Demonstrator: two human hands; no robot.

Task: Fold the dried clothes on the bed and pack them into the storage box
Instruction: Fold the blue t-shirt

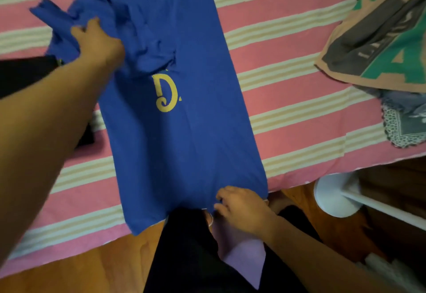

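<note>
While a blue T-shirt [184, 120] lies spread lengthwise on the pink striped bed [288, 67], the left hand [96, 39] grips its folded-in sleeve near the top, fingers curled on the cloth. The right hand [239, 207] pinches the hem at the bed's near edge. More clothes [378, 39] lie heaped at right.
</note>
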